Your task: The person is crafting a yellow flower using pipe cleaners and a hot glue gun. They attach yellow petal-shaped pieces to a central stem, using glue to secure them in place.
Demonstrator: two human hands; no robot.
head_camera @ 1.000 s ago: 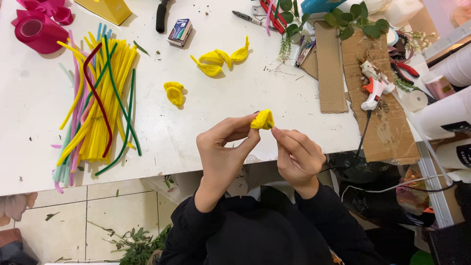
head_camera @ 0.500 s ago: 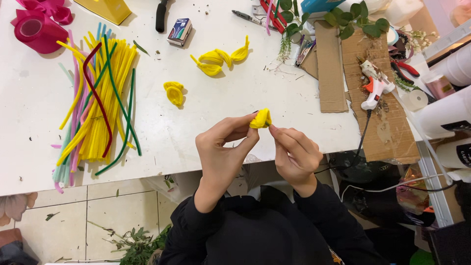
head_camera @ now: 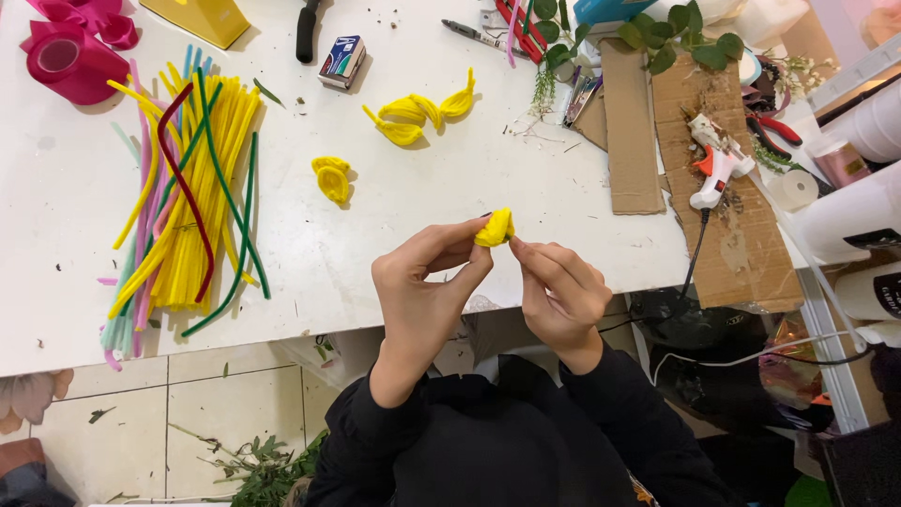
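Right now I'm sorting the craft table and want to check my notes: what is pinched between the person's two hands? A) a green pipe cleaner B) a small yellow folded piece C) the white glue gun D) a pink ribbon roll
B: the left hand and right hand meet fingertip to fingertip on a small yellow folded piece, held above the white table edge.

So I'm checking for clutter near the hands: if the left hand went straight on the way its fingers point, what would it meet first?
The left hand points up and right, its fingertips on the small folded yellow fuzzy-wire piece. Past that lies bare white table; the strip of brown cardboard seems next in line, though depth is unclear.
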